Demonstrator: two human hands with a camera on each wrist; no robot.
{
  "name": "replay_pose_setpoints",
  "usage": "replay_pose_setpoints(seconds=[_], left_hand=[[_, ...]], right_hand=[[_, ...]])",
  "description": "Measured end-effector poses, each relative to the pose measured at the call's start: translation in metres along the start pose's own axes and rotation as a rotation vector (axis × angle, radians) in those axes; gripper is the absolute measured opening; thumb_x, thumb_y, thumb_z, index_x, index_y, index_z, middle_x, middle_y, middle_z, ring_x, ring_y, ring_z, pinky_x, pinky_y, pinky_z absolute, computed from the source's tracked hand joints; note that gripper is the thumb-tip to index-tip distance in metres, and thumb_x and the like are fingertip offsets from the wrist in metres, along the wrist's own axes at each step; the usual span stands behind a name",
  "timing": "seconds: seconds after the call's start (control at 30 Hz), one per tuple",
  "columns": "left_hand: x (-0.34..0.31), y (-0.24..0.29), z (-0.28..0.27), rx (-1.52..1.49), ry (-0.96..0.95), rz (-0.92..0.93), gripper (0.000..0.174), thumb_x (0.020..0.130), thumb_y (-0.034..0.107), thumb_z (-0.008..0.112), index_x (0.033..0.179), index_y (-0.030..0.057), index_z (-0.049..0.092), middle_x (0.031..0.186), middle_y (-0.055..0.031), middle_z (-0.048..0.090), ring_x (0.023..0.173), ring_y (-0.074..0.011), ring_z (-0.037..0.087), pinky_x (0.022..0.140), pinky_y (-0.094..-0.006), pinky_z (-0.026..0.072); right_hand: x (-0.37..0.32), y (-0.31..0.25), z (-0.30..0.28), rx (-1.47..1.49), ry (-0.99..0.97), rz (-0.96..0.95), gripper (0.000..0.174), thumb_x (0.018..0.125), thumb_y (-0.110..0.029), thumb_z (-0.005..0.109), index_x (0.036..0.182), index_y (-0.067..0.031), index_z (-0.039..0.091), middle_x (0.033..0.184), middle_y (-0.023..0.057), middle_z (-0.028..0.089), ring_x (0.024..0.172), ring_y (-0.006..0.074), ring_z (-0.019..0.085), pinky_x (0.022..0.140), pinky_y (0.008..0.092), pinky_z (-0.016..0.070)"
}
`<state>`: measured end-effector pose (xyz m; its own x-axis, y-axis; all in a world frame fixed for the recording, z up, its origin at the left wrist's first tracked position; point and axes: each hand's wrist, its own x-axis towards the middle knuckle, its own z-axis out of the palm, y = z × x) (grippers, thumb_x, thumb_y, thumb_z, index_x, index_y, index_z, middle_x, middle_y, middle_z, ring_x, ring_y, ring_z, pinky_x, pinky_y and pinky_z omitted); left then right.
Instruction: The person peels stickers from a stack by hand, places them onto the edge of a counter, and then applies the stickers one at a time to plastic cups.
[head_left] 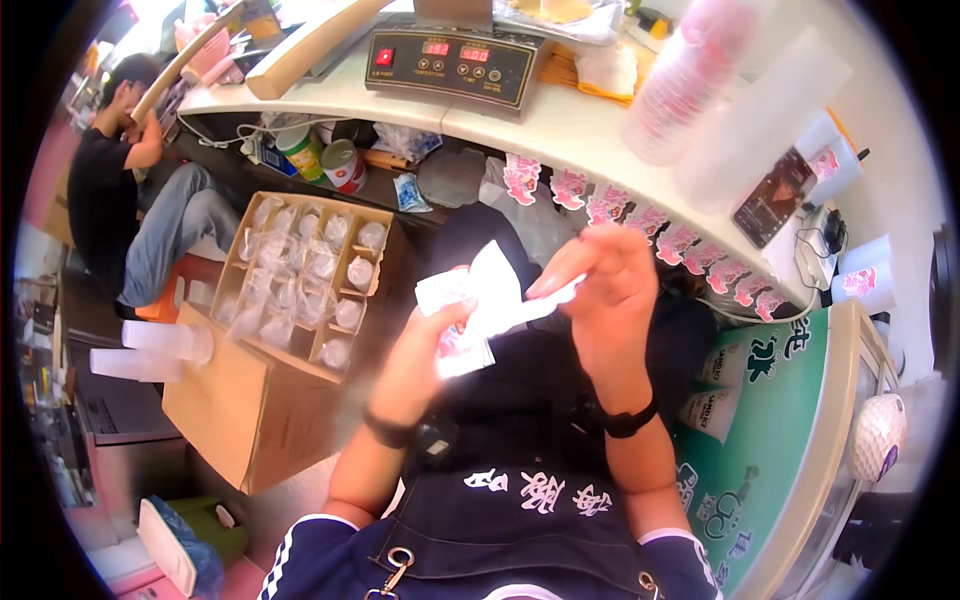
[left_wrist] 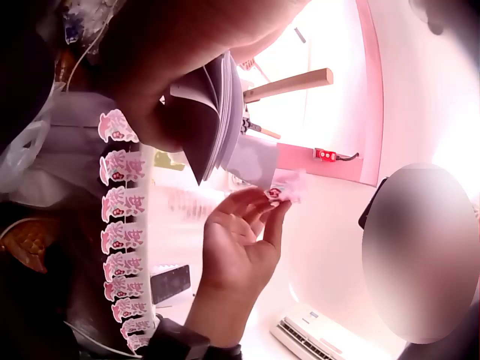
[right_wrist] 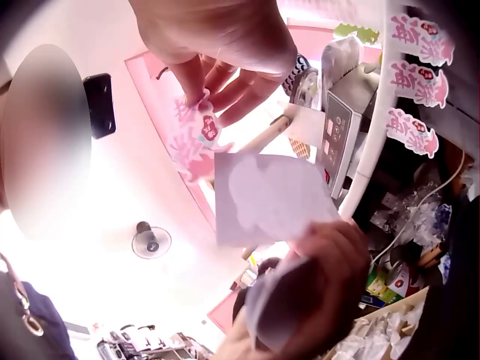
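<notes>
My left hand [head_left: 422, 345] grips a small stack of white paper sheets [left_wrist: 225, 112], which bend between thumb and fingers. One sheet [right_wrist: 270, 195] stands out from the stack, with a pale sticker-shaped outline on it. Between thumb and fingertips, my right hand [head_left: 612, 290] pinches a pink sticker [right_wrist: 201, 139] with a small red figure printed on it. In the right wrist view the sticker's lower end overlaps the corner of that sheet. Both hands are up in front of the dark apron [head_left: 530, 430].
Similar pink stickers [head_left: 607, 204] hang in a row along the counter's edge [head_left: 600, 160]. On the counter are a control box [head_left: 450, 65], stacked cups [head_left: 690, 80] and a phone [head_left: 775, 197]. A carton [head_left: 270, 400] of wrapped items stands left; a seated person [head_left: 110, 190] is beyond.
</notes>
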<state>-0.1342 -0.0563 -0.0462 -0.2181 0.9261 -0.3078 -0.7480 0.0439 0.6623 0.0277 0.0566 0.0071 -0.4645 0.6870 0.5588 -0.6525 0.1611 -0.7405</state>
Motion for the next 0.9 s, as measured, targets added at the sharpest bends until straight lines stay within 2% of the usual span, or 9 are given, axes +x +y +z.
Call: replay_pose_setpoints(seconds=[0.03,0.1,0.23,0.3,0.33,0.37,0.5,0.7,0.9], left_hand=[[-0.001,0.005,-0.002,0.018,-0.015,-0.057,0.047,0.094,0.013,0.058,0.138,0.0,0.047,0.121,-0.0119,0.064,0.112,-0.0195,0.063,0.094,-0.0322,0.0527],[0.007,0.003,-0.015,-0.068,0.075,-0.037,0.047,0.095,0.009,0.058,0.139,-0.0014,0.047,0.124,-0.0125,0.063,0.113,-0.0184,0.062,0.093,-0.0314,0.053],[0.019,-0.006,-0.062,0.173,0.056,0.047,0.045,0.096,0.006,0.057,0.139,-0.0009,0.047,0.129,-0.0124,0.06,0.116,-0.0162,0.06,0.093,-0.0305,0.0523],[0.028,-0.011,-0.084,0.054,0.18,0.006,0.04,0.093,0.005,0.06,0.133,0.0035,0.054,0.113,-0.0111,0.069,0.096,-0.0222,0.071,0.079,-0.0384,0.0617],[0.025,-0.007,-0.082,0.078,0.146,0.015,0.039,0.093,0.004,0.061,0.131,0.0043,0.055,0.113,-0.0105,0.069,0.096,-0.022,0.071,0.08,-0.0375,0.0615],[0.02,-0.004,-0.076,-0.064,0.202,-0.016,0.041,0.092,0.003,0.061,0.133,0.0047,0.055,0.115,-0.0106,0.068,0.098,-0.022,0.07,0.083,-0.0372,0.0604],[0.015,0.001,-0.084,-0.072,0.229,-0.004,0.045,0.092,0.003,0.061,0.136,0.0052,0.052,0.119,-0.0097,0.067,0.102,-0.0217,0.069,0.087,-0.0363,0.0585],[0.026,0.005,-0.095,-0.066,0.22,-0.033,0.047,0.092,0.005,0.061,0.138,0.0049,0.05,0.121,-0.0093,0.065,0.104,-0.0211,0.067,0.089,-0.0356,0.057],[0.023,0.003,-0.103,0.103,0.168,0.021,0.049,0.093,0.005,0.061,0.14,0.0049,0.049,0.123,-0.0093,0.065,0.106,-0.0199,0.067,0.089,-0.0345,0.0566]], right_hand=[[0.008,0.001,0.002,0.07,0.032,-0.022,0.054,0.081,0.011,0.072,0.128,0.0027,0.048,0.093,0.0131,0.069,0.088,0.0181,0.067,0.081,0.03,0.0547],[0.025,0.005,0.006,0.099,0.137,-0.015,0.059,0.081,0.012,0.07,0.133,0.0023,0.044,0.091,0.0121,0.07,0.088,0.0172,0.067,0.081,0.0297,0.0546],[0.065,0.063,0.018,-0.322,0.351,0.107,0.071,0.08,0.006,0.076,0.141,-0.0016,0.04,0.077,0.0062,0.07,0.073,0.0097,0.066,0.067,0.0224,0.0531],[0.077,0.105,0.015,-0.454,0.413,0.092,0.077,0.078,0.004,0.077,0.144,-0.008,0.041,0.072,0.0068,0.07,0.066,0.0105,0.067,0.063,0.0242,0.0523],[0.083,0.119,0.014,-0.455,0.422,0.087,0.077,0.078,0.004,0.077,0.144,-0.008,0.041,0.072,0.0068,0.07,0.066,0.0105,0.067,0.063,0.0242,0.0523],[0.088,0.132,0.012,-0.58,0.455,0.053,0.078,0.078,0.003,0.077,0.145,-0.0108,0.041,0.071,0.0072,0.07,0.064,0.0127,0.067,0.062,0.0265,0.0522],[0.103,0.154,0.009,-0.834,0.562,0.029,0.078,0.077,-0.003,0.077,0.145,-0.0169,0.044,0.067,0.0058,0.069,0.06,0.0198,0.068,0.061,0.0333,0.0519],[0.108,0.157,0.019,-1.095,0.641,-0.007,0.074,0.077,-0.005,0.078,0.143,-0.015,0.046,0.067,0.0049,0.069,0.06,0.0207,0.067,0.061,0.0328,0.0513],[0.115,0.149,0.015,-1.382,0.563,0.083,0.091,0.081,-0.019,0.074,0.154,-0.0079,0.021,0.058,0.0074,0.065,0.052,0.0292,0.065,0.053,0.0408,0.0509]])
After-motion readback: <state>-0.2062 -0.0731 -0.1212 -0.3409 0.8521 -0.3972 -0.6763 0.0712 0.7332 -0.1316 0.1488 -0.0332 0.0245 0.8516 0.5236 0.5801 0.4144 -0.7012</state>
